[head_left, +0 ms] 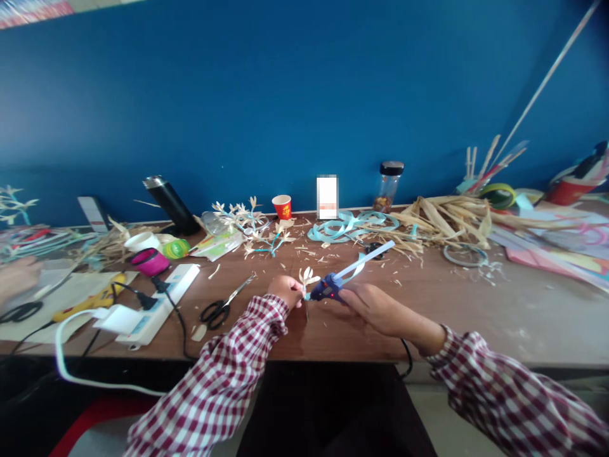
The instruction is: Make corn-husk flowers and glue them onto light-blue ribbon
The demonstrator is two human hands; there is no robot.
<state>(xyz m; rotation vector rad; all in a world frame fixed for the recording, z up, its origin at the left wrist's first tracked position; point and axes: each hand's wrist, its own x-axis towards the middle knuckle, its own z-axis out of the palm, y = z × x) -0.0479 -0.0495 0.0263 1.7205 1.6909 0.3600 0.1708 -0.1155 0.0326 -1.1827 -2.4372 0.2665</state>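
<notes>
My right hand (373,307) is closed around a blue hot glue gun (325,288) with a small red light on its side. A long pale glue stick (366,259) juts from its back end. The gun's nozzle points left, close to my left hand (287,290). Those fingers pinch a small flower of pale dried husk (309,277), its petals pointing up. Whether the nozzle touches the flower I cannot tell. Black-handled scissors (216,312) lie on the table just left of my left forearm, blades half turned toward the back.
A power strip (166,304) with plugs and cords lies at left, near a yellow glue gun (90,299) and another person's hand (21,279). Along the wall stand a black flask (171,206), a red paper cup (282,207), a jar (387,187), blue ribbon (340,230) and dried husks (442,222).
</notes>
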